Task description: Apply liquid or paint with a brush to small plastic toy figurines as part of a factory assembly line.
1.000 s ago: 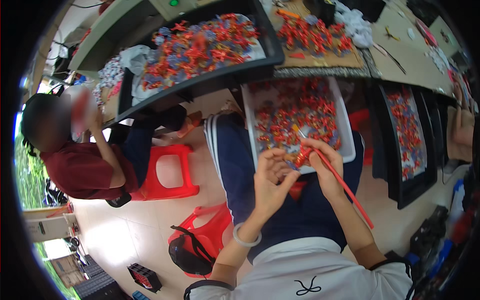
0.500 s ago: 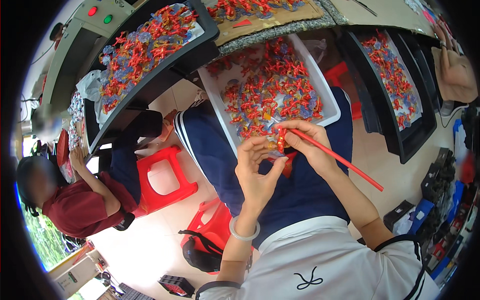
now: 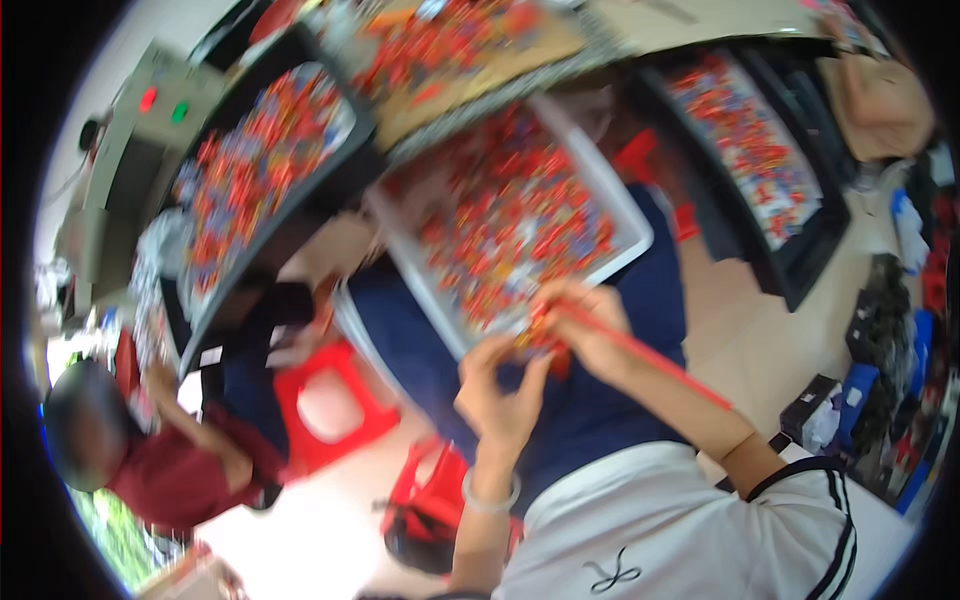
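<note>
My left hand point(image 3: 500, 395) is curled, thumb and fingers closing around a small red and gold figure-like piece point(image 3: 537, 330); motion blur smears its outline. Against it, my right hand point(image 3: 592, 330) pinches a slim brush with a long red handle point(image 3: 675, 368), which slants back over my right forearm. The brush's tip is too blurred to make out. Both hands are over the near edge of a white tray point(image 3: 597, 170) at my lap, heaped with red, yellow and bluish small pieces point(image 3: 520, 210).
A black tray point(image 3: 290, 222) of similar pieces stands at left, another black tray point(image 3: 742, 235) at right. Beyond lies a stone-edged table point(image 3: 480, 100) with more pieces. At left, a person in a dark red shirt point(image 3: 190, 465) sits near a red stool point(image 3: 365, 410).
The whole view has tilted and blurred, carrying the trays toward the left. My hands stay close together with the piece and the brush, appearing slightly lower and further left.
</note>
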The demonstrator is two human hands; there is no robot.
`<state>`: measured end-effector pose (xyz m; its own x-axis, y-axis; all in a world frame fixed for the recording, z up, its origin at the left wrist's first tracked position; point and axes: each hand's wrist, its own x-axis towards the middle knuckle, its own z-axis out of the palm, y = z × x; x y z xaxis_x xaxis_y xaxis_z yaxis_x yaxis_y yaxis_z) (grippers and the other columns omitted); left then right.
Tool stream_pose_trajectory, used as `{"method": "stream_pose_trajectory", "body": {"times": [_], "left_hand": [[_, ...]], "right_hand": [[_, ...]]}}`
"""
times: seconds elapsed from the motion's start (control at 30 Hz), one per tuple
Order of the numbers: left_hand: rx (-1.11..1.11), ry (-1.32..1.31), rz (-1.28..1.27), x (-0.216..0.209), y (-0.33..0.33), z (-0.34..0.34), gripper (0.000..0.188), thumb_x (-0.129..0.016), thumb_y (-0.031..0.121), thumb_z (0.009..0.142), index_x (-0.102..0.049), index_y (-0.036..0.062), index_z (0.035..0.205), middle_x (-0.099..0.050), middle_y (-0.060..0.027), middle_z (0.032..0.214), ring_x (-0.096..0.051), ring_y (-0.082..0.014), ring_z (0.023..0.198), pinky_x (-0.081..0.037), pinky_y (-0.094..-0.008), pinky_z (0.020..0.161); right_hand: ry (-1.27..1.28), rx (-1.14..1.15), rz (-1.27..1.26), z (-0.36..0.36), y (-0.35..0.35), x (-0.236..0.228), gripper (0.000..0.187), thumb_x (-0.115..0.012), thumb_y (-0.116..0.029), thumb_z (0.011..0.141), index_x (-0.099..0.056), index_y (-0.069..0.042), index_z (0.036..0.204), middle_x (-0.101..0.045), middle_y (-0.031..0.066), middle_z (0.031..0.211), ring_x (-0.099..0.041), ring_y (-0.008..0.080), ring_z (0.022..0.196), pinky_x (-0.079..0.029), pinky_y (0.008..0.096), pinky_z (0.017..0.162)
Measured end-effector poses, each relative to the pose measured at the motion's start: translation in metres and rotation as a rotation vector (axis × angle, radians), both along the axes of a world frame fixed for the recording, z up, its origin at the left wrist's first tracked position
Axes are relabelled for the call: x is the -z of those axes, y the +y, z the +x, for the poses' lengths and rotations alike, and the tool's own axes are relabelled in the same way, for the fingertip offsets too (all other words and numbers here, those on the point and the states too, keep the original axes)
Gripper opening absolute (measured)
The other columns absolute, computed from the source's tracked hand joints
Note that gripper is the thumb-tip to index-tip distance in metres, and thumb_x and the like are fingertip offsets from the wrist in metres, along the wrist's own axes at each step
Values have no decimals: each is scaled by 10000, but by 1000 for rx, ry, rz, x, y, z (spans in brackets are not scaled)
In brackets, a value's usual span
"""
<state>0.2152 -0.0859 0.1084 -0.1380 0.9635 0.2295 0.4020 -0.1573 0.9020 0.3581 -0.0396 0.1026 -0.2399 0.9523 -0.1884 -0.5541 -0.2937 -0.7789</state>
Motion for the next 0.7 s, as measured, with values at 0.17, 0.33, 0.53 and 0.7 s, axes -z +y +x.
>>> {"method": "stream_pose_trajectory", "body": {"times": [0.17, 0.33, 0.53, 0.7], "left_hand": [[-40, -205, -34, 14, -7, -16, 548, -757, -10, 736, -448, 16, 1187, -531, -89, 1091, -591, -190, 990, -494, -279, 857], [28, -192, -128, -18, 1, 6, 565, -694, -96, 775, -444, 1, 1273, -537, -194, 1224, -576, -273, 1088, -506, -357, 922], [159, -176, -125, -20, 13, 2, 494, -637, -131, 805, -474, -14, 1256, -565, -179, 1200, -589, -251, 1066, -499, -332, 931], [177, -107, -140, -25, 13, -1, 519, -607, -133, 827, -451, -20, 1309, -562, -181, 1226, -593, -249, 1075, -500, -323, 932]], "right_hand": [[66, -175, -14, -14, 3, 9, 178, -606, -65, 914, -630, -31, 1087, -631, 17, 940, -582, 55, 792, -472, 198, 640], [-414, -27, 317, 3, 3, -10, 197, -615, -128, 906, -653, -37, 1077, -652, 24, 959, -583, 53, 740, -451, 197, 588], [-385, 9, 269, 5, 7, -8, 223, -659, -113, 871, -651, -11, 1069, -669, 68, 1017, -636, 113, 906, -509, 237, 771], [-436, -5, 288, 0, 8, -9, 207, -670, -90, 846, -663, 0, 1032, -681, 90, 1016, -653, 142, 913, -510, 260, 795]]}}
